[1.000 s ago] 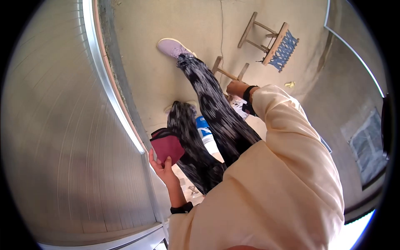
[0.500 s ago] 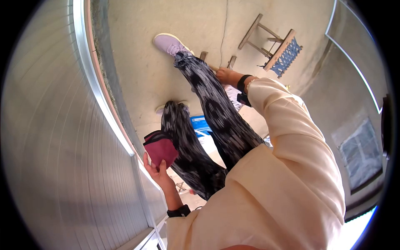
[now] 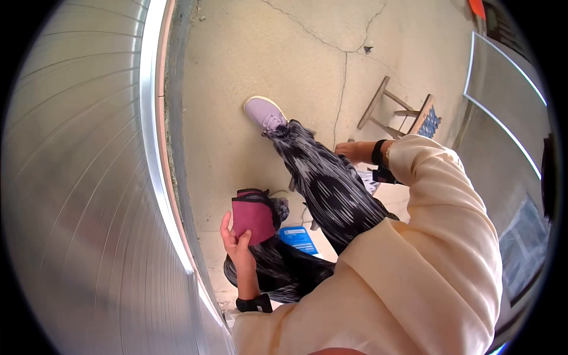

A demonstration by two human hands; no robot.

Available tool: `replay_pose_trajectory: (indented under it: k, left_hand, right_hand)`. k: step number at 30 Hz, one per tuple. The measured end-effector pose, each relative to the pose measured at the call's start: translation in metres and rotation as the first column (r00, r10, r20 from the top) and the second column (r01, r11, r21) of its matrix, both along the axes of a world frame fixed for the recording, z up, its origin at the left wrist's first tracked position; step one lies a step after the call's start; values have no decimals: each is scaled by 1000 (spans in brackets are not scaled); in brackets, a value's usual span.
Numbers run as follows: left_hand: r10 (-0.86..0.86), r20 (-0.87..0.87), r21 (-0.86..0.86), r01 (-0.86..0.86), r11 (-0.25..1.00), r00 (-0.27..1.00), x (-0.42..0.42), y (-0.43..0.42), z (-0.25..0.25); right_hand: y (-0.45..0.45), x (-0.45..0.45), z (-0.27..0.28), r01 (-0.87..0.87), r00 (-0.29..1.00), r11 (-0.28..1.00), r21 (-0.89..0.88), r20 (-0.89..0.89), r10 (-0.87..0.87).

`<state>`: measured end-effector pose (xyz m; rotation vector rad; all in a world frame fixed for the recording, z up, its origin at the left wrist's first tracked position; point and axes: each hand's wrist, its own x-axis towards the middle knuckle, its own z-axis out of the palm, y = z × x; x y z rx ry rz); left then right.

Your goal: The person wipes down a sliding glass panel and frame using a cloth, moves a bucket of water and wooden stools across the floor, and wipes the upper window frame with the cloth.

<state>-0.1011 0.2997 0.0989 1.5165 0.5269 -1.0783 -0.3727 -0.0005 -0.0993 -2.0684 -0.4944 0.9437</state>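
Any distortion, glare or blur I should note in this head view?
Head view: fisheye bending bows the panel, corners black; glare streaks the metal strip; light on the floor looks soft; the maroon cloth looks fairly sharp.

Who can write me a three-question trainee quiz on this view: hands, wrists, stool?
1. Multiple choice. Which hand holds the maroon cloth?
A) Left
B) Right
C) Both
2. True or false: the right wrist is bare.
3. Fill in: the webbing on the wooden stool is ____.

Key:
1. A, the left hand
2. False; it wears a black band
3. Blue
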Motion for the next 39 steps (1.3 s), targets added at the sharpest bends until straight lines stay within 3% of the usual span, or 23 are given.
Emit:
replay_pose_trajectory:
  k: [1, 2, 3, 5, 6, 11, 16, 22, 25, 27, 28, 30, 31, 32, 35, 39]
  left_hand:
    - [2, 5, -2, -2, 1000, 1000, 0, 0, -12]
    - [7, 13, -3, -7, 1000, 1000, -1, 1, -24]
    - [8, 42, -5, -8, 1000, 999, 0, 3, -31]
    - [35, 110, -12, -34, 999, 993, 0, 6, -40]
    - [38, 143, 4, -38, 999, 989, 0, 5, -41]
    - [321, 295, -222, -262, 939, 900, -31, 29, 13]
    - [340, 520, -287, -215, 933, 783, -69, 52, 25]
    - [318, 661, -157, -289, 944, 679, -78, 65, 33]
    - [359, 702, -166, -350, 922, 615, -88, 56, 71]
    - [386, 724, -186, -377, 907, 571, -98, 48, 97]
    - [387, 736, -188, -381, 905, 555, -105, 45, 113]
    - [365, 747, -182, -357, 916, 555, -117, 36, 148]
    - [324, 762, -168, -312, 935, 561, -118, 35, 156]
    - [323, 768, -166, -316, 934, 553, -122, 29, 164]
    - [344, 762, -323, -138, 936, 548, -128, -4, 173]
    - [332, 716, -406, -21, 914, 615, -114, -53, 182]
  right_hand:
    - [-4, 26, 17, 6, 975, 999, 54, -224, 6]
    - [7, -3, -15, 196, 969, 969, 148, -183, -168]
    - [11, -30, -41, 220, 975, 958, 187, -59, -212]
    - [4, -2, -28, -138, 962, 987, 81, -225, 153]
    - [1, 4, -28, -223, 942, 973, 52, -247, 229]
    - [-15, 1, -16, -394, 918, 910, -131, -109, 382]
    - [-38, -5, -3, -475, 873, 845, -247, -7, 488]
    - [-54, -12, 13, -440, 859, 830, -344, 109, 500]
    - [-44, -8, 12, -344, 889, 878, -333, 184, 419]
    - [-56, 11, 37, -212, 931, 917, -338, 214, 294]
    - [-56, 29, 105, -149, 961, 890, -431, 148, 233]
    - [-90, 59, 152, 207, 941, 918, -338, 327, -92]
    - [-89, 76, 192, 415, 825, 886, -205, 496, -271]
    - [-80, 91, 234, 543, 707, 839, 23, 526, -472]
    - [-18, 115, 345, 438, 749, 809, 392, 339, -569]
    - [70, 157, 350, 210, 810, 780, 589, 342, -476]
